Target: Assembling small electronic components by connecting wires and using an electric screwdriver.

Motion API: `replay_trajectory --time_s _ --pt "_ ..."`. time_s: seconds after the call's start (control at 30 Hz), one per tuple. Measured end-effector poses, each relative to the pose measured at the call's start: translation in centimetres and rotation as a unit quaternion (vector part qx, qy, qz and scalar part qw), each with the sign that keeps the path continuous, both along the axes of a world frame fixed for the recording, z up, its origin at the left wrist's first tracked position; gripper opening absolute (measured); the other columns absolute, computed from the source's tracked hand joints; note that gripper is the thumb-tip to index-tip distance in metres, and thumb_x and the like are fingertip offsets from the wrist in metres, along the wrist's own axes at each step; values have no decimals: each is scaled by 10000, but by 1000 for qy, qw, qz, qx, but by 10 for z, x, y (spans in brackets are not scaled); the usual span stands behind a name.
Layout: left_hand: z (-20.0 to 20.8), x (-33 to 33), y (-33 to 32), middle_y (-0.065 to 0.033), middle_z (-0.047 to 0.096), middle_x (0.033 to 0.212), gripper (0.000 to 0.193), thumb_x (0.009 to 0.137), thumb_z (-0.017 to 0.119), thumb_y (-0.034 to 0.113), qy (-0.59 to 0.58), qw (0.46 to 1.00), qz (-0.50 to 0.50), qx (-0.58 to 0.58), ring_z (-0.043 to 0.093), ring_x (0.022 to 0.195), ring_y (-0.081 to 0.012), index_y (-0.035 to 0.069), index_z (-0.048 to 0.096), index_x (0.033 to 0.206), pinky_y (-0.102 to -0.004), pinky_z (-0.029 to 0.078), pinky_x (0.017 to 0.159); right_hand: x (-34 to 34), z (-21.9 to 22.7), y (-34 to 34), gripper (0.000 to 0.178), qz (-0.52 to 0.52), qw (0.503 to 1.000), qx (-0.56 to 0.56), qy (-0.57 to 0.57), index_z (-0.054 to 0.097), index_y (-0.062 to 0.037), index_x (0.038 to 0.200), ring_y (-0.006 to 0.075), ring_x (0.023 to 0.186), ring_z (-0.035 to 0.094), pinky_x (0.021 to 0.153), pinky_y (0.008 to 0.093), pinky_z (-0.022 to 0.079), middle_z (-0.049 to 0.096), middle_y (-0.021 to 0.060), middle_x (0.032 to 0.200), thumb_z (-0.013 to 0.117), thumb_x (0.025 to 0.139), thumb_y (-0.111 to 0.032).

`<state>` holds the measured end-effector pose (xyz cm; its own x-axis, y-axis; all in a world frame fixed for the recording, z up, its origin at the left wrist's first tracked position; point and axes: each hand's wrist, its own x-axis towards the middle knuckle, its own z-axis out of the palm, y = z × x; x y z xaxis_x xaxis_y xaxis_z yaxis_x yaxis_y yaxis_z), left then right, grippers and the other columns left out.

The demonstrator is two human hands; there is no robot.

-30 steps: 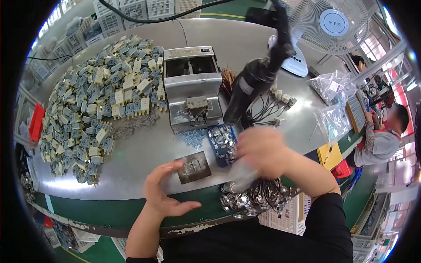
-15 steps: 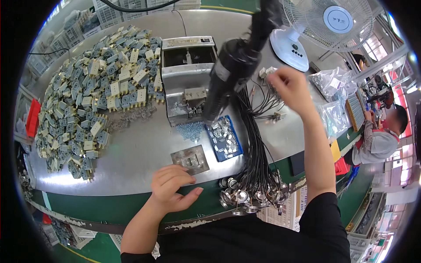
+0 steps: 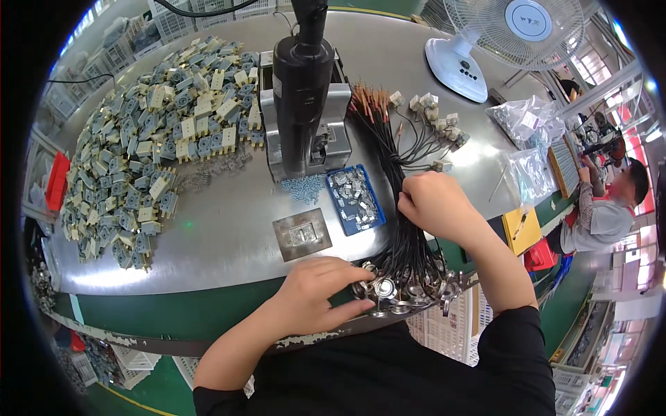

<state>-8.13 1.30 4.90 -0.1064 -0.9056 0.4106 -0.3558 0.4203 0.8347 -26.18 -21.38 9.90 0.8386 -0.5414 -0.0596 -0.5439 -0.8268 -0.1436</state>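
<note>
The bundle of black cables (image 3: pixel 397 182) runs toward me along the table, with red-orange ends at the far side and round metal parts (image 3: pixel 413 294) at the near edge. My right hand (image 3: pixel 444 208) is closed with curled fingers at the bundle's right side. What its fingertips pinch is hidden. My left hand (image 3: pixel 320 295) reaches to the leftmost round metal parts, thumb and forefinger spread around them. Upright in front of the metal machine (image 3: pixel 340 142) hangs a black electric screwdriver (image 3: pixel 303 107). A flat metal plate (image 3: pixel 302 234) lies beyond my left hand.
Grey and cream switch-like parts (image 3: pixel 156 142) are heaped at left. Small blue screws (image 3: pixel 303 189) lie beside a blue tray (image 3: pixel 380 220) of small metal pieces. White blocks (image 3: pixel 431 111), a fan (image 3: pixel 454 69) and plastic bags (image 3: pixel 531 173) are at right. A co-worker (image 3: pixel 610 211) sits beyond.
My right hand has come down and left from the far right to the cables. My left hand has moved right from the metal plate to the round parts. The screwdriver has swung left, now upright.
</note>
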Motion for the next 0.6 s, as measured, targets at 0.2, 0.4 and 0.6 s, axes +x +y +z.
replay_trajectory --time_s 0.2,0.4,0.6 --pt "-11 9 11 -86 740 990 294 935 743 58 238 960 63 135 720 954 -170 -21 700 1215 -335 566 844 -7 1 -7 269 -91 981 151 -80 637 86 778 312 562 557 614 440 493 601 230 655 699 905 -144" --pt "-9 36 9 -139 724 1097 332 820 740 56 56 993 37 92 714 967 -228 0 687 1143 -372 557 862 -13 4 -14 289 -94 975 174 -105 625 90 772 169 566 506 576 389 459 545 149 593 687 925 -148" --pt "16 2 2 -147 721 1202 466 779 880 93 125 988 91 21 709 1115 -245 15 704 1203 -391 564 946 -3 14 -18 285 -128 960 229 -101 645 74 751 103 583 503 548 358 438 532 64 576 683 924 -149"
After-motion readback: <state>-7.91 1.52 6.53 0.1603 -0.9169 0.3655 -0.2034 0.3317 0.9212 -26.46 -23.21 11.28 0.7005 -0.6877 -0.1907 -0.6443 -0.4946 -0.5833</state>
